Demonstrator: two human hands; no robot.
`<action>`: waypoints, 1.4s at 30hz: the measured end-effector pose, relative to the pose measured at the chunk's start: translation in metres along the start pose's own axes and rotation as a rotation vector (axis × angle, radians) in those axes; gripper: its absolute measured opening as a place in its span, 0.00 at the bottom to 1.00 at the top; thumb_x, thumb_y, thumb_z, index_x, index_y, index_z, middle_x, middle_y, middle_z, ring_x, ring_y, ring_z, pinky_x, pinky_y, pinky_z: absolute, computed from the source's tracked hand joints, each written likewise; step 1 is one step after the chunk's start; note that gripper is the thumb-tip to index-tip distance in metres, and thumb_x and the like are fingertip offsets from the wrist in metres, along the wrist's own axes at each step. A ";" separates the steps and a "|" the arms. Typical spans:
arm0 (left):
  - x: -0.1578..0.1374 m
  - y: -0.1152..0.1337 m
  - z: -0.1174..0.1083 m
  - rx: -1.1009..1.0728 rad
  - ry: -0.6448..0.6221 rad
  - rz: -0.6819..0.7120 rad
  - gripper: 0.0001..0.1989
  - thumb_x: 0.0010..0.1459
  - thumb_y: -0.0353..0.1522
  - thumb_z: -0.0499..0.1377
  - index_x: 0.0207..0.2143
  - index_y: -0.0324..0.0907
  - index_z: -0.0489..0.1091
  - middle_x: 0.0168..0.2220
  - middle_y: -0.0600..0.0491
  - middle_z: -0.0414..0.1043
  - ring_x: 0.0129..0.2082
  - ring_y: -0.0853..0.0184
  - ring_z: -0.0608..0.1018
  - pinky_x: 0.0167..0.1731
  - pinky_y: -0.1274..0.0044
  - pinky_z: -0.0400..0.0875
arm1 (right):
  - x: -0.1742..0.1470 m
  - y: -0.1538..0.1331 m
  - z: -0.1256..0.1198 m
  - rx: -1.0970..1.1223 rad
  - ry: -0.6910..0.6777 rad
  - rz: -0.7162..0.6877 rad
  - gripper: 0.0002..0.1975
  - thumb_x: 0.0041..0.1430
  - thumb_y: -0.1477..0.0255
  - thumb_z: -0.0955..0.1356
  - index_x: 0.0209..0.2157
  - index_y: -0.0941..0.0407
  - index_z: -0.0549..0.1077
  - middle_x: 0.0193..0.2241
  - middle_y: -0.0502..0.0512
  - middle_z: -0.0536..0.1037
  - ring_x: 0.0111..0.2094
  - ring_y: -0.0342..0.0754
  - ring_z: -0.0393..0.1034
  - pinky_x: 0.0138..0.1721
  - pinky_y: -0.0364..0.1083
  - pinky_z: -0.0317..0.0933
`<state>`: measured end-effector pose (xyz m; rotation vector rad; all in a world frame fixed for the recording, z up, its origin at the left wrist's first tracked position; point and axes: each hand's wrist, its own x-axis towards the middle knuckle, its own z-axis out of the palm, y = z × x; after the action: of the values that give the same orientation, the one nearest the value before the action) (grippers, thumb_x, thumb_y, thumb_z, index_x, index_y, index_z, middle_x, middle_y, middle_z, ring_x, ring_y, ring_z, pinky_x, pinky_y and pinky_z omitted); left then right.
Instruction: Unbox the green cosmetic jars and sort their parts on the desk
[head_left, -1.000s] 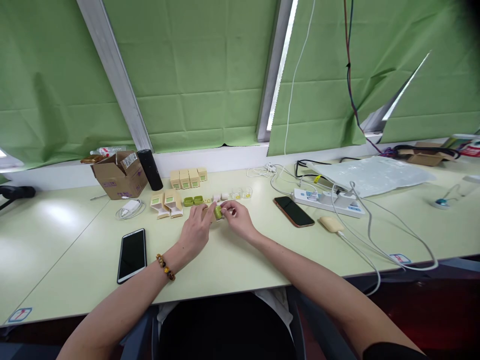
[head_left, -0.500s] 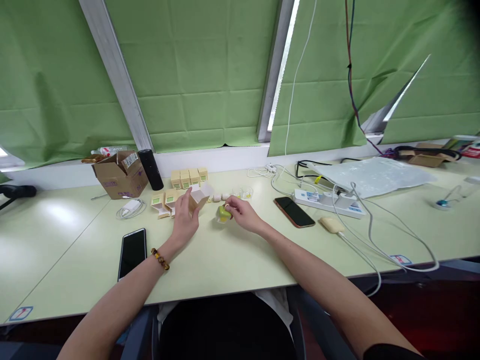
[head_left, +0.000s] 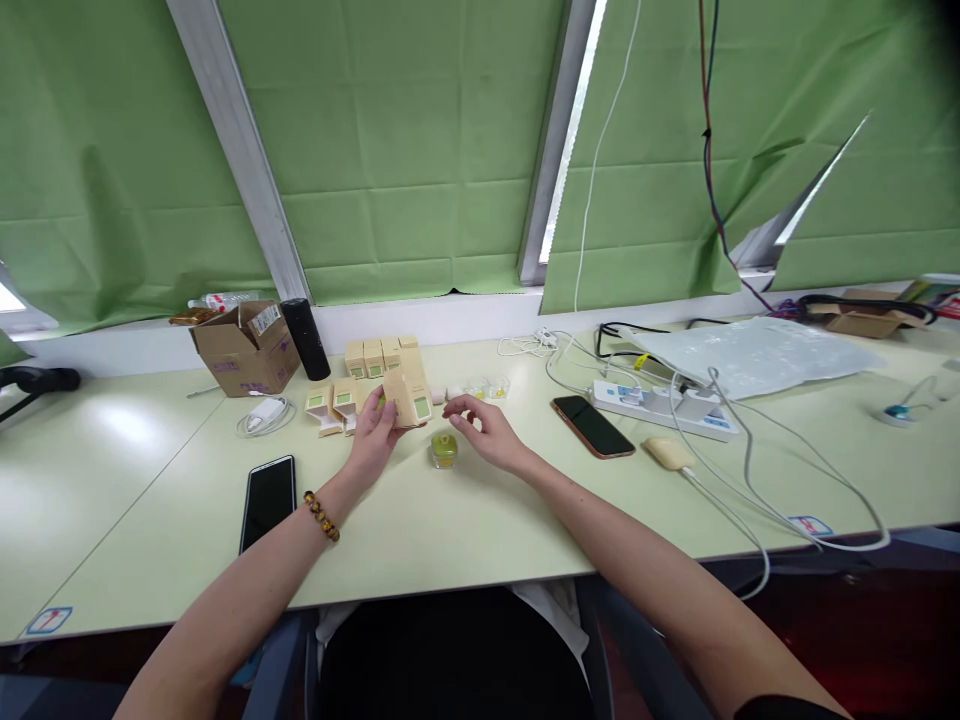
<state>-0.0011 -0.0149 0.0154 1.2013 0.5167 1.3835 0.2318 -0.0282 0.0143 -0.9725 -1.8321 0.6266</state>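
Note:
My left hand (head_left: 373,428) is closed around a small kraft paper box (head_left: 407,400), held tilted above the table with a green square on its side and a flap standing up. A small clear jar with a green lid (head_left: 444,449) rests on the table between my hands. Just to its right, my right hand (head_left: 486,432) hovers with fingers loosely bent and apart, holding nothing. Behind that hand are small clear containers with yellow bits (head_left: 491,387). Kraft boxes with open ends (head_left: 322,408) stand left of my left hand, and several more boxes (head_left: 375,357) form a row behind.
A phone (head_left: 268,495) lies at left, another phone (head_left: 592,427) at right beside a white power strip (head_left: 660,408) with cables. A cream mouse-shaped device (head_left: 667,453) is nearby. Cardboard box (head_left: 244,350), black cylinder (head_left: 304,340) and coiled white charger (head_left: 264,415) are at back left.
The green-lidded jar has left my right hand and now sits on the table, slightly nearer me. My left hand has turned the kraft box, bringing its green square into view.

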 end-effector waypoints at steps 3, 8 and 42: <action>-0.004 0.005 0.007 -0.098 -0.098 -0.083 0.22 0.66 0.46 0.63 0.56 0.44 0.70 0.56 0.45 0.76 0.49 0.58 0.81 0.47 0.61 0.82 | 0.000 -0.004 0.002 0.214 0.024 0.043 0.19 0.68 0.53 0.67 0.50 0.51 0.77 0.47 0.58 0.82 0.50 0.54 0.75 0.50 0.53 0.66; -0.012 0.006 0.014 -0.151 -0.182 -0.179 0.22 0.68 0.46 0.61 0.56 0.41 0.72 0.50 0.43 0.79 0.45 0.56 0.83 0.40 0.64 0.83 | -0.004 -0.013 0.009 0.452 -0.070 0.080 0.26 0.63 0.47 0.70 0.52 0.50 0.78 0.50 0.59 0.81 0.52 0.56 0.74 0.54 0.55 0.67; -0.013 -0.002 0.019 0.049 -0.016 -0.044 0.21 0.66 0.47 0.64 0.52 0.47 0.62 0.44 0.50 0.76 0.38 0.64 0.80 0.36 0.72 0.77 | -0.008 -0.022 0.015 0.506 0.067 0.192 0.28 0.58 0.46 0.74 0.50 0.53 0.75 0.41 0.58 0.83 0.46 0.54 0.76 0.52 0.54 0.67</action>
<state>0.0137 -0.0329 0.0159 1.2324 0.5649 1.3295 0.2124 -0.0474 0.0203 -0.8137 -1.4259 1.0983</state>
